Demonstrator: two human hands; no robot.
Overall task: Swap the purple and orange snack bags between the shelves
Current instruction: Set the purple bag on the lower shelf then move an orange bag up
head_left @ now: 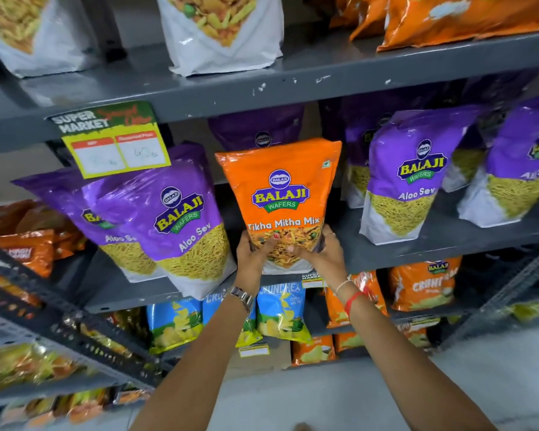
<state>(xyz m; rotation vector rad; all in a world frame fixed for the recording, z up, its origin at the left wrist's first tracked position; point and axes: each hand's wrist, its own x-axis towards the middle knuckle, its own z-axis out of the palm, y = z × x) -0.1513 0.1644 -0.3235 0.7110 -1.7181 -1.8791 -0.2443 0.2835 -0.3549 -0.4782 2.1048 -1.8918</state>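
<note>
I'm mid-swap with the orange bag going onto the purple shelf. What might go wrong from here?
1. Both hands, left hand and right hand, grip only the bottom of the orange bag; the tall top may flop forward once released.
2. The leaning purple bag on its left already overhangs the shelf edge; a nudge might tip it off.
3. The gap between the purple bags looks narrow, so the orange bag could wedge crooked.
</note>
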